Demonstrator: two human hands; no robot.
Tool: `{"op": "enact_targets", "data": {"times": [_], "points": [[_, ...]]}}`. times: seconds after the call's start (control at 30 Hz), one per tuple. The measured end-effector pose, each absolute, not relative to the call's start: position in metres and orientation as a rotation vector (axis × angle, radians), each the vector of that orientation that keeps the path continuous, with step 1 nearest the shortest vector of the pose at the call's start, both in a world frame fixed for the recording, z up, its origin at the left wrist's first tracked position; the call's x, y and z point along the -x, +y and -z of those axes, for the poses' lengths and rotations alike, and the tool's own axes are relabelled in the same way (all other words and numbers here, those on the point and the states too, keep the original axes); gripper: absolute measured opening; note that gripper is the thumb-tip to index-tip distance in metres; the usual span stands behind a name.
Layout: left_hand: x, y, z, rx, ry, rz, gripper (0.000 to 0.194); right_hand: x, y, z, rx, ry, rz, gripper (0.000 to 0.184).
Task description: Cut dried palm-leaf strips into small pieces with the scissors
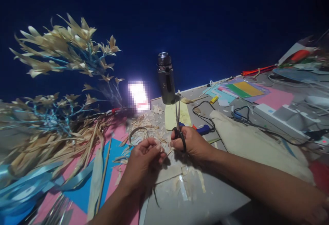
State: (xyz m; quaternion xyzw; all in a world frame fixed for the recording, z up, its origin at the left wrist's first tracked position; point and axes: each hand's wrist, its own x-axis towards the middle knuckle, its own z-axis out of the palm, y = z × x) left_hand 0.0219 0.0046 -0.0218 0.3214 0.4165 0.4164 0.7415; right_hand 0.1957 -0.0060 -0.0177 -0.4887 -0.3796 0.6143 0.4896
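Observation:
My right hand is closed around scissors with black handles. Their blades point up and away from me, one beside the other. Just left of it, my left hand is closed in a pinch. Whatever its fingertips hold is too small to make out; a thin pale strip shows between the two hands. Dry husk scraps litter the table beyond my fingers. A roll of tape lies just past my left hand. Behind the scissors is a yellow sheet, and a blue-handled tool sits beside my right hand.
A dark flask stands at the back near a glowing, blurred-out screen. Husk flowers on blue stems, husk strips and blue ribbon fill the left. Rightward are a cream cloth, a power strip and coloured paper.

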Motion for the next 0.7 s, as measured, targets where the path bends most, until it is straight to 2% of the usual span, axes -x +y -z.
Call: {"op": "enact_targets", "data": {"times": [0.1,0.2,0.23,0.33,0.47,0.7], "points": [[-0.021,0.005,0.028,-0.807,1.006,-0.920,0.031,-0.195,-0.006,0.020,1.196,-0.905,-1.494,0.027],[-0.019,0.004,0.027,-1.073,1.200,-1.035,0.045,-0.193,-0.006,0.023,1.192,-0.899,-1.484,0.028],[-0.018,0.003,0.025,-1.152,1.239,-1.048,0.044,-0.192,-0.007,0.024,1.186,-0.895,-1.478,0.029],[-0.020,-0.002,0.025,-1.184,1.186,-0.909,0.024,-0.187,-0.009,0.029,1.144,-0.864,-1.465,0.031],[-0.025,-0.008,0.033,-1.003,1.092,-0.762,0.024,-0.183,-0.012,0.036,1.073,-0.859,-1.506,0.035],[-0.026,-0.008,0.028,-1.180,1.150,-0.853,0.018,-0.188,-0.014,0.030,1.055,-0.937,-1.618,0.038]]}}
